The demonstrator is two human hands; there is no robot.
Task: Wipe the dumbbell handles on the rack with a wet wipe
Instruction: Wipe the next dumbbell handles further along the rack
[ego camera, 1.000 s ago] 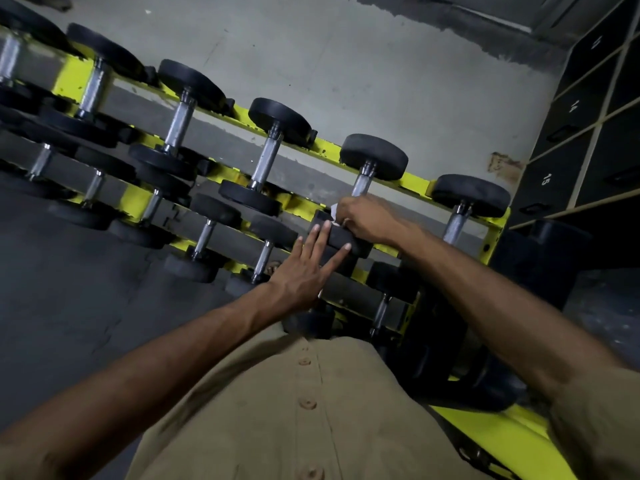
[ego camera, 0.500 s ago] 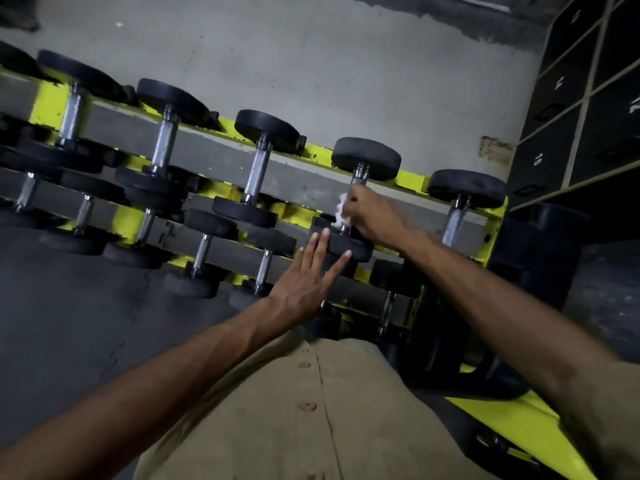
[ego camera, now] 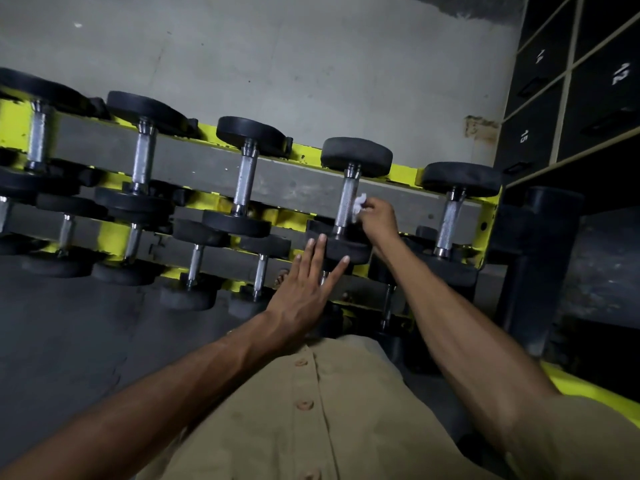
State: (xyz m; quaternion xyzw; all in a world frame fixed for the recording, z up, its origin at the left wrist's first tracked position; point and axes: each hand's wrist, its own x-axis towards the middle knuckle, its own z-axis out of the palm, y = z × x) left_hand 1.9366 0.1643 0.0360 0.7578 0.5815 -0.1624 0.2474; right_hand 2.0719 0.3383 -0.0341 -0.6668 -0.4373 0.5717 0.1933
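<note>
Lighting: dim, flat indoor light, strongest on the pale concrete surface [ego camera: 311, 64] at the top, falling off to near-black over the lockers [ego camera: 588, 98] at right and the floor [ego camera: 69, 323] at lower left; soft sheen on the steel dumbbell handles [ego camera: 244, 181], no hard glare. Shadows: diffuse, deepest between the tiers of the rack [ego camera: 405, 171]. Image: wide-angle bending of rack line and locker edges toward the borders, grain in dark areas, wet wipe [ego camera: 359, 201] a small bright patch without detail.
</note>
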